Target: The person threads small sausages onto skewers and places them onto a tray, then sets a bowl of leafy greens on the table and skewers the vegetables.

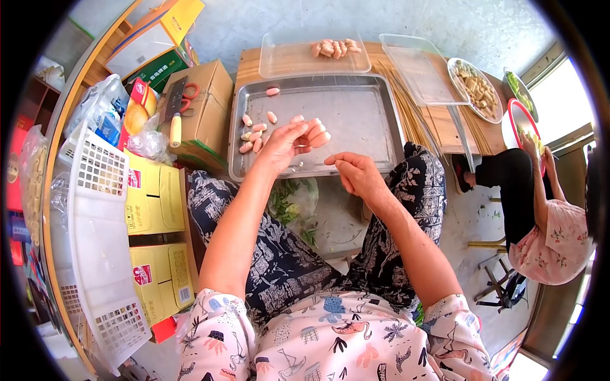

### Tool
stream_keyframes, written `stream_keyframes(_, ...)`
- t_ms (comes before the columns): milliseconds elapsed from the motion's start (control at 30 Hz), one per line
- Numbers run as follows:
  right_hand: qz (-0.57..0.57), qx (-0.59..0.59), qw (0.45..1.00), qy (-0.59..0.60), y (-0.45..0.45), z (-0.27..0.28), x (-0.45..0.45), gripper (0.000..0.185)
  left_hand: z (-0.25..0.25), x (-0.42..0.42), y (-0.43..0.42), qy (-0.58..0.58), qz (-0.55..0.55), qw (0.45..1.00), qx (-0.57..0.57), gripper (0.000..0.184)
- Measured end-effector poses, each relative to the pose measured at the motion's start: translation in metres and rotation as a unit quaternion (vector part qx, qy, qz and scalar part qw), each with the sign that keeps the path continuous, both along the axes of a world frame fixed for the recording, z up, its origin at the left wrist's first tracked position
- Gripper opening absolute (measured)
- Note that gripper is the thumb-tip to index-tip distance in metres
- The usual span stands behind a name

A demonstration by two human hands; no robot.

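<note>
Several pink pieces (319, 139) held out over the tray (372, 108)

They sit bunched at the fingertips of the left hand (284, 145), whose thumb and fingers are closed on them; whether a stick runs through the bunch I can't tell. I'd guess they are held out past the palm so the other hand can get at them. That right hand (361, 174) hangs just beside the bunch, to its right and nearer the body, index finger reaching toward it, the rest curled in. If something thin is pinched there, I can't make it out.

Short and plump, the held pieces have rounded ends and a pale, smooth surface. Left of the grip, loose pieces (246, 147) lie scattered, much the same pink, probably on that side to suit the left hand.

The tray spreads right under the grip, most likely to catch whatever drops. Beyond the grip, a clear tub (279, 63) holds a heap of pinkish lumps (335, 48). To the right, sticks (413, 114) lie alongside the tray, handy for the right hand, I'd say. Farther right, well apart from the grip, another person (549, 244) has both hands at a red bowl (521, 113).
</note>
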State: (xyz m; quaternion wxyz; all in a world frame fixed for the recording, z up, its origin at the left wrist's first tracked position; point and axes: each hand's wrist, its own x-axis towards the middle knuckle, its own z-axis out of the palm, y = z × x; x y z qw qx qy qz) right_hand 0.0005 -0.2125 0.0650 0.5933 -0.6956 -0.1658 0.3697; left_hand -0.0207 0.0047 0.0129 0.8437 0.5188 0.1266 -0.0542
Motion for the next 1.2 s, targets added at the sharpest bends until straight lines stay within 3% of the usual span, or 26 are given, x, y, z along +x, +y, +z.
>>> stream_keyframes(467,-0.038,0.026,0.999,0.0,0.001,-0.008,0.002,0.021,0.004,0.004,-0.009,-0.019,-0.017,1.0,0.013,0.018)
stream_keyframes(667,-0.04,0.032,0.999,0.0,0.004,-0.008,0.008,0.02,-0.007,0.003,-0.009,0.004,-0.034,0.999,0.007,0.031)
stream_keyframes(767,-0.056,0.038,0.997,0.024,0.003,-0.008,0.008,0.02,-0.018,0.008,-0.001,0.033,0.034,0.997,0.068,0.032)
stream_keyframes(800,-0.068,0.045,0.996,0.035,0.002,-0.008,0.008,0.02,-0.023,0.009,0.002,0.036,0.073,0.972,0.22,0.03)
stream_keyframes(833,-0.08,0.051,0.994,0.046,0.001,-0.008,0.008,0.02,-0.028,0.01,0.004,0.038,0.111,0.923,0.367,0.027)
stream_keyframes(867,-0.079,0.051,0.994,0.046,0.0,-0.008,0.008,0.02,-0.016,0.008,0.001,0.078,0.076,0.858,0.502,0.024)
stream_keyframes(900,-0.081,0.052,0.994,0.047,-0.001,-0.008,0.008,0.02,-0.027,0.007,0.001,0.078,0.076,0.858,0.503,0.024)
stream_keyframes(967,-0.084,0.054,0.994,0.049,-0.003,-0.008,0.008,0.02,-0.045,0.003,-0.004,0.028,0.048,0.696,0.716,0.025)
stream_keyframes(1200,-0.078,0.05,0.995,0.041,-0.004,-0.008,0.007,0.022,-0.056,0.0,-0.015,0.027,0.009,0.705,0.709,0.018)
